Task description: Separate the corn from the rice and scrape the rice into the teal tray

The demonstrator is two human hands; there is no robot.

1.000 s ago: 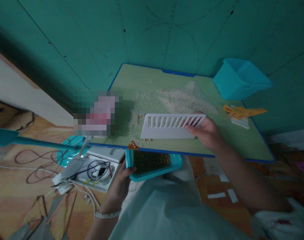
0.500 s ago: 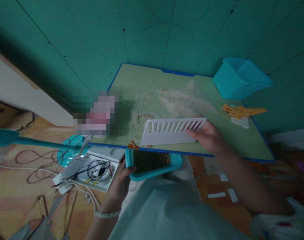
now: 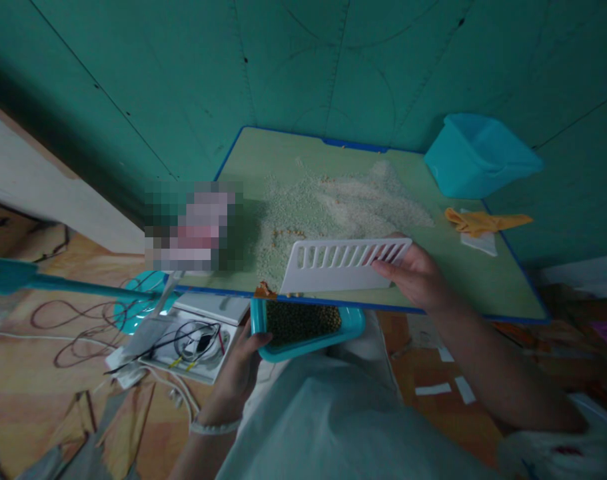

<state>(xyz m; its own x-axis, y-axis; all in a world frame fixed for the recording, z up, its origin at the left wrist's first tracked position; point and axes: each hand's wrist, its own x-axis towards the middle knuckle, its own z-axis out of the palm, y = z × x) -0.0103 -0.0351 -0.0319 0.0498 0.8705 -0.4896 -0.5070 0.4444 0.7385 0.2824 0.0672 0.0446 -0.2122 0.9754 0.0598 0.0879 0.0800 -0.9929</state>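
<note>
Pinching slotted white panel by one end, right fingers closed, lower edge free; left fingers clasp teal tray below tabletop edge, presumably against spills.

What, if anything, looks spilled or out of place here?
White grains lie loose across the table, with tan beans scattered among them, which looks like a spill. An orange cloth pokes past the table's right edge, and a ragged brown patch marks the near edge; I can't tell whether that is damage.
</note>
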